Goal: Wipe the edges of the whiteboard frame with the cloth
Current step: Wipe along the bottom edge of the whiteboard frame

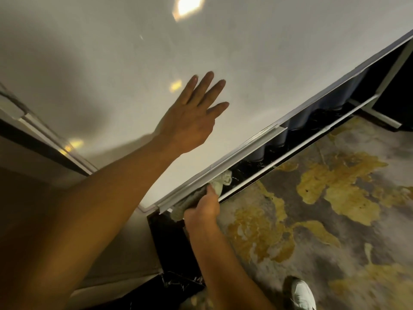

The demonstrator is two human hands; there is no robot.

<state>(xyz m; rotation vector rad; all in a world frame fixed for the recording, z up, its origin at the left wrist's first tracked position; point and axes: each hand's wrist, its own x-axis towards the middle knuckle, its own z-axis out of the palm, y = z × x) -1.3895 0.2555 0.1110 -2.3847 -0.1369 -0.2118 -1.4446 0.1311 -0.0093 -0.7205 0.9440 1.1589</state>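
Down low, the right hand (202, 211) grips one cloth (218, 185) under the whiteboard frame (245, 144); the left hand (190, 121) rests flat, fingers spread, on the board.

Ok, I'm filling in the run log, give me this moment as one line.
step: wiping bottom frame edge | right hand: grips cloth under tray | left hand: open, at whiteboard | view: tilted

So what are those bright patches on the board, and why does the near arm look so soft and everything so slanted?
In the head view, the patches are lamp glare on the glossy whiteboard; the left hand casts a broad soft shadow beside it. The left forearm is close to the lens and blurred, while the right hand gripping the cloth is sharper. The wide-angle lens and tilted head slant the frame.
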